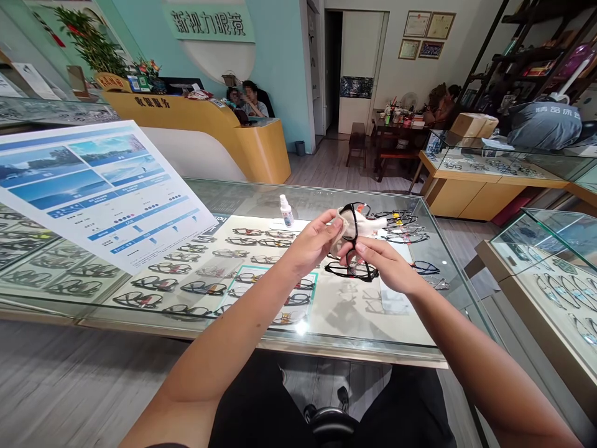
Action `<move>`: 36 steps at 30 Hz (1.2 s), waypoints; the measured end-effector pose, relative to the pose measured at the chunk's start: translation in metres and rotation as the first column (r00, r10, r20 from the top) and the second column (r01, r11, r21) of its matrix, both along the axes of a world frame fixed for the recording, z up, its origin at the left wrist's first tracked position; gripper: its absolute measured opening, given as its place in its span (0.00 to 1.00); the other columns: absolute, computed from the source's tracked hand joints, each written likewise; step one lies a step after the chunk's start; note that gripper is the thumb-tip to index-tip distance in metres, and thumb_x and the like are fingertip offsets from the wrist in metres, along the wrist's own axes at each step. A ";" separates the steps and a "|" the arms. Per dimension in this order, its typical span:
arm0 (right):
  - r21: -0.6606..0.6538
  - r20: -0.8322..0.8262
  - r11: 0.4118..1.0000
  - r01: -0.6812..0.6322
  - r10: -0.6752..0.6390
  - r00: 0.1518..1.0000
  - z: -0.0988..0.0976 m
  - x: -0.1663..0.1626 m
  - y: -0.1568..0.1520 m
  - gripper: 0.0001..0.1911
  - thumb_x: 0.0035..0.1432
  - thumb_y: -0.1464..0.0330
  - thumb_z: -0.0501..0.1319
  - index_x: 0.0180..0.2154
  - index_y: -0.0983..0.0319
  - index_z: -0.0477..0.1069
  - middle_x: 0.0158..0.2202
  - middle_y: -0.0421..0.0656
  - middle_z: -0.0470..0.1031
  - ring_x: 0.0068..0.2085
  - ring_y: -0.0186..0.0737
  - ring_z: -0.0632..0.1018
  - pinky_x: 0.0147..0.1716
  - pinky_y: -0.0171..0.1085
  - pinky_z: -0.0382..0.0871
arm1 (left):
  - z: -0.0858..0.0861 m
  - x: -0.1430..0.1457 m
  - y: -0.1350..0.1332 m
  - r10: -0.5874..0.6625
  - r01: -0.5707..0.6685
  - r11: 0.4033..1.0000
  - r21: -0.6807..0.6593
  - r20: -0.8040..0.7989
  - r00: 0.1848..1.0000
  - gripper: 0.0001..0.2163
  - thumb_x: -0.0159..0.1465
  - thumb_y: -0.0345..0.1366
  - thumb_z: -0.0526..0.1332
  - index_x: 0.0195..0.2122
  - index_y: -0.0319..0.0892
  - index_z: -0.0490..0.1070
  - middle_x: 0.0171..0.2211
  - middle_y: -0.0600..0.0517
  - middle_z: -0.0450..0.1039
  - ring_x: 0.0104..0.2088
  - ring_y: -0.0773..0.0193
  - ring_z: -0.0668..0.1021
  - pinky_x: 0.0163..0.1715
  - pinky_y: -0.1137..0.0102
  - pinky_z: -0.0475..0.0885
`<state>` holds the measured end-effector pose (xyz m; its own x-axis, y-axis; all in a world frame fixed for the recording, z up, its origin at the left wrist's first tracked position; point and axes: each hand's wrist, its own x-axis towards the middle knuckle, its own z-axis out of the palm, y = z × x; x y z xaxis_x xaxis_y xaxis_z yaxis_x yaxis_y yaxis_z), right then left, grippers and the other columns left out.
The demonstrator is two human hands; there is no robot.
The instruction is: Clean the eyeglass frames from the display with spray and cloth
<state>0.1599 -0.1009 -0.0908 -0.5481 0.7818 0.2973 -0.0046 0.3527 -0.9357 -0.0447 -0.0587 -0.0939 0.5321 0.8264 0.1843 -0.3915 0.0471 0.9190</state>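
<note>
Above the glass counter, my left hand is closed on a pale cloth, pinching it round one lens of a pair of black-framed eyeglasses. My right hand grips the same eyeglasses near the middle of the frame with thumb and fingers. The frame is tilted upright between both hands. Just beyond my left hand, a small white spray bottle stands on the counter. More eyeglasses lie on the glass to the right, close behind my right hand.
The glass display counter holds rows of eyeglasses. A printed sheet stands tilted at left. Another display case is to the right. Behind are a yellow reception desk, with people seated there, and a wooden table.
</note>
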 end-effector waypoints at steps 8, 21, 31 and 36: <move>-0.135 -0.062 0.990 -0.032 0.023 0.998 0.000 0.001 0.003 0.25 0.75 0.49 0.58 0.46 0.61 0.83 0.40 0.46 0.83 0.39 0.43 0.79 0.44 0.41 0.73 | 0.002 -0.002 -0.001 -0.082 0.083 0.996 0.031 -0.040 0.996 0.22 0.66 0.55 0.72 0.46 0.41 0.72 0.22 0.56 0.75 0.23 0.64 0.82 0.26 0.71 0.74; -0.223 -0.114 0.965 -0.137 0.113 0.987 -0.007 0.002 0.007 0.24 0.76 0.52 0.58 0.44 0.63 0.84 0.39 0.46 0.83 0.41 0.43 0.78 0.47 0.41 0.70 | 0.009 -0.001 -0.005 -0.161 0.165 0.982 0.095 -0.052 0.986 0.21 0.67 0.52 0.73 0.38 0.41 0.68 0.21 0.55 0.77 0.22 0.62 0.82 0.26 0.70 0.79; -0.149 -0.050 0.981 -0.125 0.118 0.992 -0.007 0.001 0.009 0.25 0.77 0.51 0.57 0.45 0.64 0.84 0.40 0.47 0.83 0.47 0.46 0.80 0.53 0.43 0.69 | -0.001 0.006 -0.005 0.049 -0.040 0.992 0.123 -0.072 0.996 0.19 0.64 0.48 0.76 0.39 0.41 0.71 0.18 0.55 0.77 0.15 0.61 0.79 0.17 0.72 0.74; -0.129 0.007 0.990 -0.064 0.065 0.998 -0.004 0.009 0.013 0.26 0.75 0.49 0.58 0.44 0.63 0.84 0.39 0.46 0.83 0.43 0.44 0.79 0.48 0.41 0.69 | 0.008 0.013 0.007 0.109 -0.085 0.983 0.162 -0.142 0.984 0.21 0.61 0.51 0.77 0.36 0.40 0.71 0.18 0.54 0.77 0.15 0.59 0.80 0.16 0.72 0.73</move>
